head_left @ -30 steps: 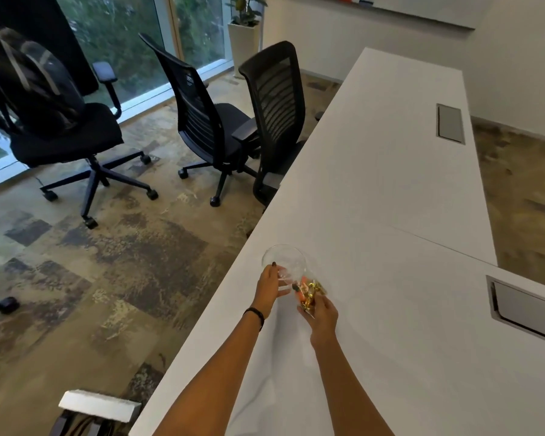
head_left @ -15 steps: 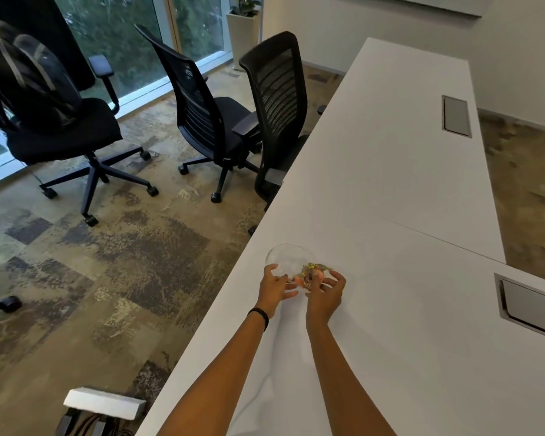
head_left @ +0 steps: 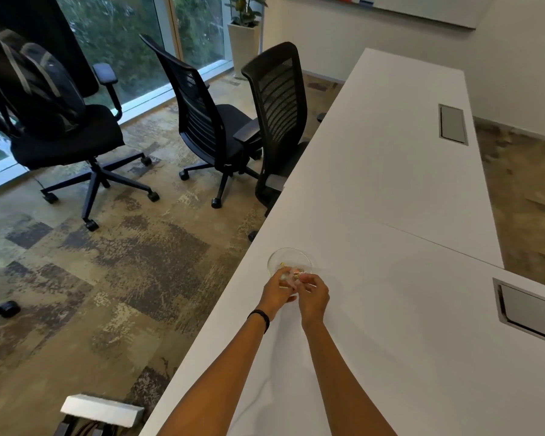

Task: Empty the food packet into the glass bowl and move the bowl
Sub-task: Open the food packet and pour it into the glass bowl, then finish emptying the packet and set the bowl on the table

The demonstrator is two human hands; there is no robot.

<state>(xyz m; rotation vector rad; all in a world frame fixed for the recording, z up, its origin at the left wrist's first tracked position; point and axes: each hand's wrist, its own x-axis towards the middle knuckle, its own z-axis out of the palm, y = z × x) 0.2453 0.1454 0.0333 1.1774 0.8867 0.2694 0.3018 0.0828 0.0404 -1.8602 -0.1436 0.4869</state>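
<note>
A small clear glass bowl [head_left: 288, 259] stands on the white table [head_left: 390, 184], close to its left edge. A few yellowish bits lie inside it. Just behind the bowl's near rim, my left hand [head_left: 276, 289] and my right hand [head_left: 313, 294] meet, and both pinch a small crinkled food packet [head_left: 293, 276] with orange and gold print. The packet is held over the bowl's near edge and is mostly hidden by my fingers. A black band circles my left wrist.
Three black office chairs [head_left: 274, 121] stand left of the table, one pushed against its edge. Two recessed metal cable boxes [head_left: 452, 122] sit in the tabletop at the right. A white box [head_left: 101, 410] lies on the carpet at the lower left.
My right hand brought the packet from beside the bowl up to its near rim. My left hand left the bowl's rim and joined in gripping the packet. Bits now lie in the bowl.
</note>
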